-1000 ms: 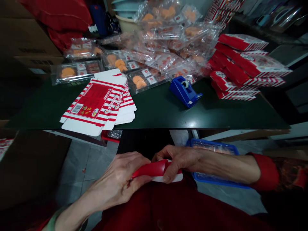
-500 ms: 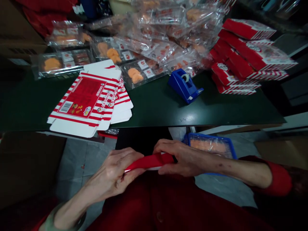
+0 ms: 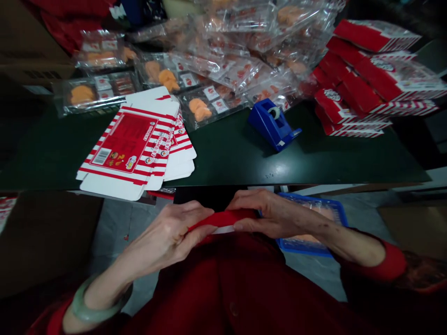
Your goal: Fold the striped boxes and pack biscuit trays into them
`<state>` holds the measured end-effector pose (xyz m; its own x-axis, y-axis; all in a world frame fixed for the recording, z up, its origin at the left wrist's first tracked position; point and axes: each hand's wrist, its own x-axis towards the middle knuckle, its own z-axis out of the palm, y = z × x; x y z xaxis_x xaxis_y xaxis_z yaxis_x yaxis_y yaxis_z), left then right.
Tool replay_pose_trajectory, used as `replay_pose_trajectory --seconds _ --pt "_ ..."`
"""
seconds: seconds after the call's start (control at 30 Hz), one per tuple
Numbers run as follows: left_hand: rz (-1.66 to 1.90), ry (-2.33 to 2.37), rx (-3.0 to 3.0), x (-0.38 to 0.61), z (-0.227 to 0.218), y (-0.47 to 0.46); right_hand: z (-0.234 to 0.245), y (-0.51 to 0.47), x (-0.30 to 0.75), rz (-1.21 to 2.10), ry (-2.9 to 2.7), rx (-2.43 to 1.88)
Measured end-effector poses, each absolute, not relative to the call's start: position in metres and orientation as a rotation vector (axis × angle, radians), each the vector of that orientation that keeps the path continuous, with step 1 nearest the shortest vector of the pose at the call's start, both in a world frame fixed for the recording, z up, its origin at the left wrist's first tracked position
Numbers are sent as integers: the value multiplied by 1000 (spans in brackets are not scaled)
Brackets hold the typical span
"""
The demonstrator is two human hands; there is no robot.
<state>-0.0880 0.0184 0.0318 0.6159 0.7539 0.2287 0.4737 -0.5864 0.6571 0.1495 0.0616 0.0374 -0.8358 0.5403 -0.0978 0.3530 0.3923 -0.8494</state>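
Between my two hands, in front of my body and below the table edge, is a red and white cardboard box, seen along a narrow side. My left hand grips its left end, thumb underneath and fingers over the top. At the other end my right hand pinches it the same way. A white flap strip shows between the thumbs; the rest of the box is hidden. Flat striped boxes lie stacked on the table ahead of my left hand. Beyond my right hand sits a blue tape dispenser.
Clear plastic packs of orange toy food heap along the back of the dark green table. Filled red striped boxes are piled at the right. Below the table stands a blue basket. Cardboard boxes are at the left.
Both hands have risen slightly with the box, and it has tilted so more white flap edge shows between the thumbs. The camera view has shifted a little.
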Motion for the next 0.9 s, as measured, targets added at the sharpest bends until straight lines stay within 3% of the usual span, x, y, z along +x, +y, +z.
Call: replay_pose_trajectory --seconds 0.3,0.7,0.9 --pt "738 850 2480 -95 31 27 43 64 142 1207 -2646 -760" --pt "807 887 2797 -92 16 19 -13 34 144 527 -2470 -776" --pt "807 1037 2787 -87 11 20 -36 35 140 664 -2244 -750"
